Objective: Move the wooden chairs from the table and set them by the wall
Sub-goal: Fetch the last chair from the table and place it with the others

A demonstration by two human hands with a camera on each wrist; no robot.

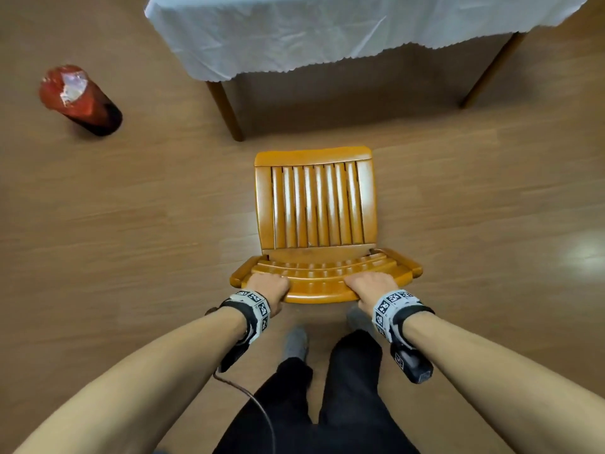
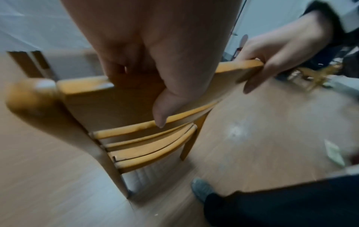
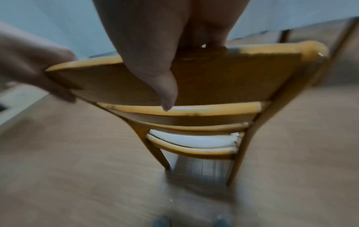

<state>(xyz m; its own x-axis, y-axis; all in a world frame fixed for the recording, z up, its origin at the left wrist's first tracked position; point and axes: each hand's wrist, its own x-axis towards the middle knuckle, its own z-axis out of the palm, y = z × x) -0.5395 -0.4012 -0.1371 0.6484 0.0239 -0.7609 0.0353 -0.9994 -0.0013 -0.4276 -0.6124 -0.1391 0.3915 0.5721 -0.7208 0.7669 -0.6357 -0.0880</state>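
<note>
A wooden chair with a slatted seat stands on the floor just in front of me, its seat facing the table. My left hand grips the left part of the chair's top back rail, thumb down the rear face. My right hand grips the right part of the same rail. In the left wrist view the left hand wraps the rail, with the right hand further along it. From the right wrist the right hand holds the chair back. The wrist views are blurred.
The table has a white cloth and brown legs, a short way beyond the chair. A red cylinder stands on the floor at the left. Wooden floor spreads on both sides. My feet are right behind the chair.
</note>
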